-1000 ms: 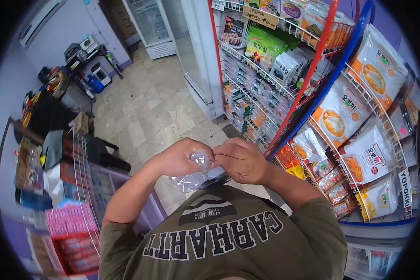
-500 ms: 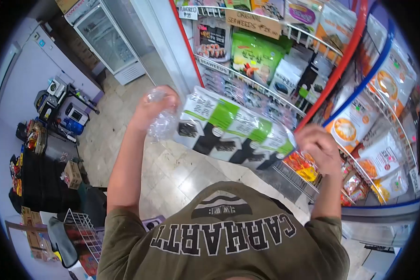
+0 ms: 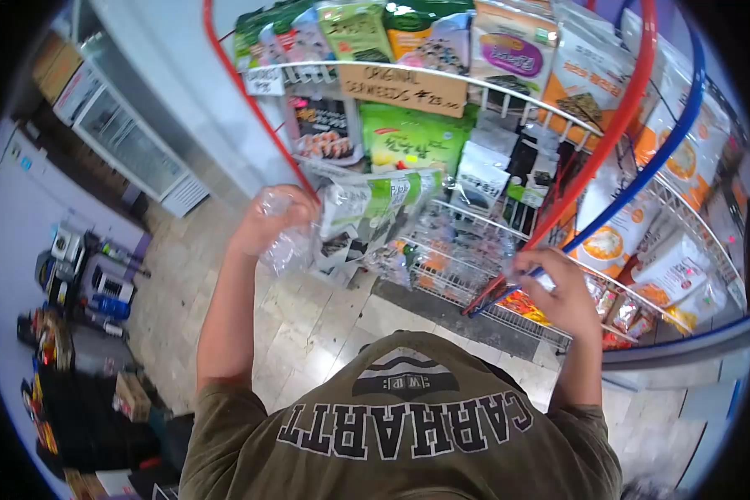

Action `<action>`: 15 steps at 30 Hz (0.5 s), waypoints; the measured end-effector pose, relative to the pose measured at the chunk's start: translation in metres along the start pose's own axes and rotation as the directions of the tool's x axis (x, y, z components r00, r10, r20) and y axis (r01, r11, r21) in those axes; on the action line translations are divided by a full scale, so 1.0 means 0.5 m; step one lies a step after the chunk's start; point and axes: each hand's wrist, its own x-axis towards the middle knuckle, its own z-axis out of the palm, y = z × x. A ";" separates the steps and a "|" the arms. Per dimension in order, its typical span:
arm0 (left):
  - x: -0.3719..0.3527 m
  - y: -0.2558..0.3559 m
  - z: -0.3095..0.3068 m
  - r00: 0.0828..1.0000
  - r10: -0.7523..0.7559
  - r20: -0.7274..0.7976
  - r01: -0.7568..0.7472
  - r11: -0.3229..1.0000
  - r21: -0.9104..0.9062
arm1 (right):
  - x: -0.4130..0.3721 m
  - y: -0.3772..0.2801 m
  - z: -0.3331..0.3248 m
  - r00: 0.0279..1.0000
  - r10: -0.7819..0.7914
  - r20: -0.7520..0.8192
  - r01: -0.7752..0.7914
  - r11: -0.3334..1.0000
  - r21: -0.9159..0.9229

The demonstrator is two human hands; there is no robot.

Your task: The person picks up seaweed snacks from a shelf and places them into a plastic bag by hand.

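My left hand [image 3: 273, 222] is closed on crumpled clear plastic [image 3: 288, 250] at the left end of a white, green and black seaweed pack [image 3: 365, 208]. The pack sticks out from that hand toward the wire rack, slanting up to the right, in front of the lower seaweed shelf. Away on the right, my right hand [image 3: 556, 285] has curled fingers with a gap to the thumb and holds nothing visible. It overlaps the red frame tube [image 3: 562, 196] and blue frame tube [image 3: 642, 193] of the rack in this view.
Shelves carry a green seaweed bag [image 3: 417, 137], white pouches [image 3: 480, 177] and a cardboard price sign [image 3: 404, 87]. Orange-and-white bags [image 3: 612, 229] fill the right-hand rack. A glass-door fridge [image 3: 129, 125] stands at the far left, beyond the tiled floor [image 3: 200, 267].
The seaweed pack has left my right hand and swung toward the rack, its right end now farther away. The view has turned right, showing more shelf.
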 end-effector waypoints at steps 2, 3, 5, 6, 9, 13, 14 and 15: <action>0.051 0.028 0.037 0.973 -0.041 0.226 0.037 0.999 0.025 | 0.035 -0.067 0.027 0.973 -0.217 -0.078 0.227 0.959 0.169; 0.074 0.038 0.050 0.961 -0.032 0.273 0.029 0.999 0.015 | 0.063 -0.095 0.044 0.937 -0.313 -0.153 0.321 0.947 0.030; 0.113 0.048 0.069 0.856 0.032 0.517 -0.102 0.989 0.109 | 0.109 -0.128 0.073 0.895 -0.385 -0.225 0.358 0.921 -0.151; 0.128 0.053 0.071 0.800 0.058 0.597 -0.171 0.976 0.133 | 0.128 -0.129 0.094 0.885 -0.410 -0.219 0.373 0.908 -0.192; 0.164 0.075 0.077 0.619 0.109 0.778 -0.247 0.967 0.060 | 0.147 -0.136 0.137 0.929 -0.345 -0.136 0.321 0.931 -0.172; 0.191 0.067 0.041 0.564 0.135 0.815 -0.258 0.966 0.019 | 0.143 -0.157 0.213 0.991 -0.109 -0.082 0.108 0.994 -0.018; 0.198 0.062 0.029 0.586 0.161 0.794 -0.289 0.957 0.019 | 0.150 -0.155 0.229 0.992 -0.092 -0.090 0.090 0.996 -0.023; 0.202 0.055 0.011 0.572 0.164 0.803 -0.284 0.959 0.007 | 0.156 -0.154 0.244 0.982 -0.099 -0.160 0.089 0.993 -0.071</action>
